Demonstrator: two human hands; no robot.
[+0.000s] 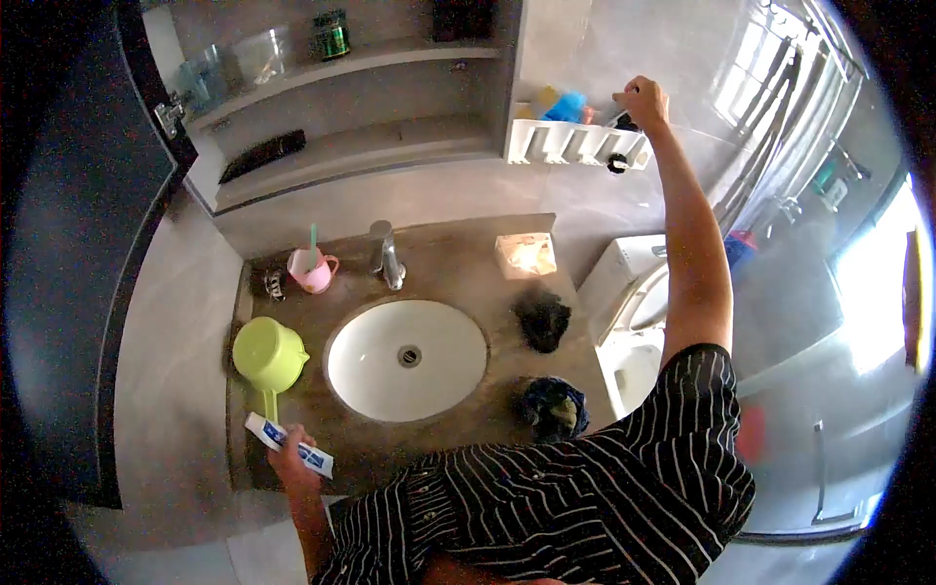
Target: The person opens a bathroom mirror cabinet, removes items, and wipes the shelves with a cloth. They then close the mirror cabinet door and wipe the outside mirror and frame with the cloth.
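Observation:
My left hand (293, 458) is closed around a white and blue tube (317, 460) at the counter's left front, beside the handle of a green dipper (268, 353). Up at the right, my right hand (643, 101) is raised at the right end of a white wall rack (575, 143). Its fingers are pinched together over a small dark item, too small to name. Blue and orange items (565, 106) stick out of the rack to the left of that hand.
An oval white sink (407, 390) with a metal faucet (386, 255) is set in the brown counter (390, 453). Around it are a pink cup (312, 273), a tissue pack (525, 255) and two dark bundles (542, 320). An open cabinet (341, 161) hangs above; a toilet (634, 366) stands right.

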